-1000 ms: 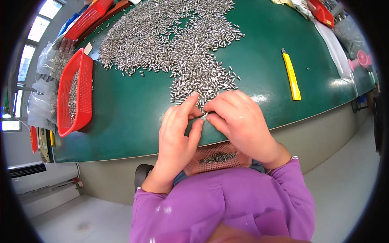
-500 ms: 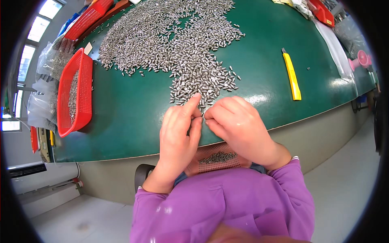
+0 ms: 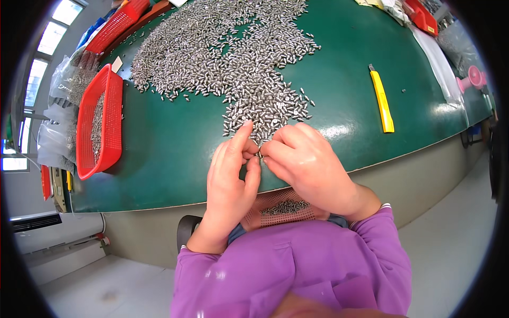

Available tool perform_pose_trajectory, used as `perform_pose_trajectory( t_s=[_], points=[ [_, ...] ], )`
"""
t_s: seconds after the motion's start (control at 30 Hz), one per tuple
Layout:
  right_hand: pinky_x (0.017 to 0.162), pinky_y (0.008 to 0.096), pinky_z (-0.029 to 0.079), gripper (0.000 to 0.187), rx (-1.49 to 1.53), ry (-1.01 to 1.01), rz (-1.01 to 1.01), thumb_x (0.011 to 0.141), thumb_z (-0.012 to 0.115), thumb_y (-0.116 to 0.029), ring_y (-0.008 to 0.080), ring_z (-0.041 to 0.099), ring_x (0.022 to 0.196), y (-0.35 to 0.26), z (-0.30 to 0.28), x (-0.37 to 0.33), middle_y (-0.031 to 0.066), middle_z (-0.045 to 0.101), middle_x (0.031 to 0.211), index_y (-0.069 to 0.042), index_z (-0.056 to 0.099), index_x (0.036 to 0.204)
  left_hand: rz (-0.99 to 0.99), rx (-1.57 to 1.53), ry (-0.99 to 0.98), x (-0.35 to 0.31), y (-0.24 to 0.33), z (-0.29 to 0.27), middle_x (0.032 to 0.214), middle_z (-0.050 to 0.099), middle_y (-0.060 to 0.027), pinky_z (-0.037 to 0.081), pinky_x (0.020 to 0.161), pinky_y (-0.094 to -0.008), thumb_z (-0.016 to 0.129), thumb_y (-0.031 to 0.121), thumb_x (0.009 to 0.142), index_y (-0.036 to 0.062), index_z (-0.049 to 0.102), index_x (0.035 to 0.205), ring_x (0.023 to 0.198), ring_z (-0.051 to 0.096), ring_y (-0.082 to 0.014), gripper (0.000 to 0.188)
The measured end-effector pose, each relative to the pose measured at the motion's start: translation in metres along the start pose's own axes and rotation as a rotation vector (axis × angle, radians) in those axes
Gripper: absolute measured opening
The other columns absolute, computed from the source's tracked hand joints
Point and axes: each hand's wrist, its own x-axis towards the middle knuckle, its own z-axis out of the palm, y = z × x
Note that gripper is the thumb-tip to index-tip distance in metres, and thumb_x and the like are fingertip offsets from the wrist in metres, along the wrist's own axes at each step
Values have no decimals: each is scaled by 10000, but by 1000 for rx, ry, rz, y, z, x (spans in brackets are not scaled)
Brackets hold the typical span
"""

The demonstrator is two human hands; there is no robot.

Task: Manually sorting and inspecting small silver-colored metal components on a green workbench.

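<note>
A large pile of small silvery metal parts (image 3: 254, 100), spindle-shaped with pointed ends, spreads over the green table (image 3: 175, 153). At its near tip my left hand (image 3: 225, 175) and my right hand (image 3: 307, 161) meet fingertip to fingertip. Both are closed in a pinch at one tiny metal part (image 3: 260, 155), mostly covered by the fingers. My left index finger points forward, touching or just above the pile's edge. Below the table's edge, on my lap, a pink mesh basket (image 3: 260, 218) contains more of these parts, partly hidden by my forearms.
A red plastic basket (image 3: 114, 140) with metal parts stands at the left. Clear bags (image 3: 58, 135) of parts lie beyond it. A yellow utility knife (image 3: 382, 103) rests on the right of the table. A pink object (image 3: 473, 79) stands at the far right edge.
Both hands have shifted slightly to the left together. The fingertips remain pinched close to each other, and the left index finger has moved left along the pile's near edge.
</note>
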Motion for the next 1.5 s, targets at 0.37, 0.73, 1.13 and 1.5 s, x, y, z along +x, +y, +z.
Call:
perform_pose_trajectory(
  t_s=[0.37,0.73,1.13,1.5],
  points=[
    [717,440,466,117,59,38,14,812,675,-41,320,556,812,0,-1,0,117,548,855,-30,584,885,-16,67,17,-1,4,-3,931,634,-75,506,808,-357,665,-115,796,15,456,1472,858,599,-228,720],
    [717,422,466,135,67,-5,-4,807,685,-38,312,557,812,-3,-3,-6,103,557,863,-43,599,912,-31,-23,-58,-6,3,-7,916,635,-66,503,799,-364,678,-107,794,40,456,1479,855,604,-230,735],
    [759,426,497,252,56,6,81,785,748,-55,317,600,863,-6,-11,-10,106,625,951,-46,627,1006,-93,-107,-44,-8,4,-8,1010,648,-59,501,823,-279,667,-135,795,23,418,1508,914,603,-137,772],
    [689,398,477,172,-85,46,55,774,732,-75,283,549,784,-9,3,-9,81,530,845,-76,581,857,-58,-32,-93,-4,6,-8,957,664,-23,489,814,-293,670,-127,790,51,478,1474,918,596,-149,733]
  ],
)
